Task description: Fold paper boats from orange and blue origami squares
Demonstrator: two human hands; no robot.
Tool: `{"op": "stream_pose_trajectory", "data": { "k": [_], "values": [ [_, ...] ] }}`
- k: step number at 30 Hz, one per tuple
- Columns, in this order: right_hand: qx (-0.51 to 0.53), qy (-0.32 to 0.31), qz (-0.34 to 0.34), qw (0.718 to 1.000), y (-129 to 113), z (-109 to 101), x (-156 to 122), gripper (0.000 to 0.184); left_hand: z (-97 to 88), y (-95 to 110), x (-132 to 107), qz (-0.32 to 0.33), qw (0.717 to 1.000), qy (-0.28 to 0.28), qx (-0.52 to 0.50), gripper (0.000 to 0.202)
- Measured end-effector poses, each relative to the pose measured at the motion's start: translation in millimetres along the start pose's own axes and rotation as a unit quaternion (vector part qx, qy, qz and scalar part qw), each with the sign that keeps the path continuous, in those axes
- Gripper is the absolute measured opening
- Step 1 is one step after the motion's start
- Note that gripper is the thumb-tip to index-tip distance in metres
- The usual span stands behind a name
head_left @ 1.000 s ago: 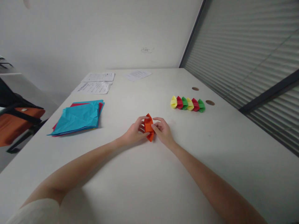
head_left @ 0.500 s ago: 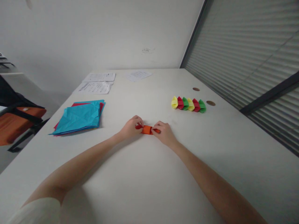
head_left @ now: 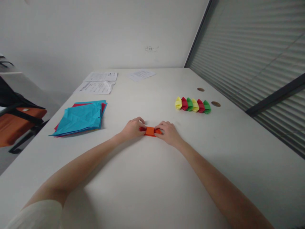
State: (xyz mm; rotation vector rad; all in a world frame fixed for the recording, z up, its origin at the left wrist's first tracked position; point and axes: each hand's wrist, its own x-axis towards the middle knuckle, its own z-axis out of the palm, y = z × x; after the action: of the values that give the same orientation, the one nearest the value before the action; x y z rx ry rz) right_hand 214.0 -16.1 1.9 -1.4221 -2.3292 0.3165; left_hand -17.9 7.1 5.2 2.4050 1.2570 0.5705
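A small folded piece of orange paper (head_left: 150,131) lies on the white table between my two hands, its middle panel showing flat. My left hand (head_left: 133,128) grips its left end with thumb and fingers, where a darker red-orange part shows. At the other end, my right hand (head_left: 168,133) pinches the paper, covering part of that side. Further right and back, a row of folded paper pieces (head_left: 193,105) in yellow, red and green sits overlapped in a line, apart from both hands.
A stack of blue and red paper sheets (head_left: 82,117) lies to the left. Printed pages (head_left: 97,87) and another sheet (head_left: 142,75) rest toward the back. Two round holes (head_left: 215,104) mark the right side of the table. An orange chair (head_left: 21,124) stands beyond the left edge.
My fingers have shifted slightly on the orange paper, and its middle panel now shows flatter and more squarely. Both hands stay at its ends. The view has tilted a little.
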Motion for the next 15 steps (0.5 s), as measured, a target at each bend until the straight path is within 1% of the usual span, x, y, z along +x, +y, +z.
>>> {"op": "stream_pose_trajectory", "data": {
  "k": [3,7,10,15],
  "values": [
    [-0.013,0.002,0.006,1.0,0.7,-0.6,-0.2,0.018,-2.0,0.9,0.3,-0.004,1.0,0.001,0.005,0.012],
    [-0.025,0.008,0.006,1.0,1.8,0.5,-0.6,0.019,-1.9,2.1,0.7,-0.015,1.0,0.019,0.003,0.013],
    [-0.034,0.01,0.003,0.999,1.4,0.3,-0.2,0.02,-0.8,1.4,0.7,-0.005,1.0,0.01,0.006,0.013],
    [-0.042,-0.001,0.009,0.999,-2.5,-3.1,0.4,0.022,-2.5,2.3,0.3,-0.019,0.999,-0.003,0.026,0.014]
  ]
}}
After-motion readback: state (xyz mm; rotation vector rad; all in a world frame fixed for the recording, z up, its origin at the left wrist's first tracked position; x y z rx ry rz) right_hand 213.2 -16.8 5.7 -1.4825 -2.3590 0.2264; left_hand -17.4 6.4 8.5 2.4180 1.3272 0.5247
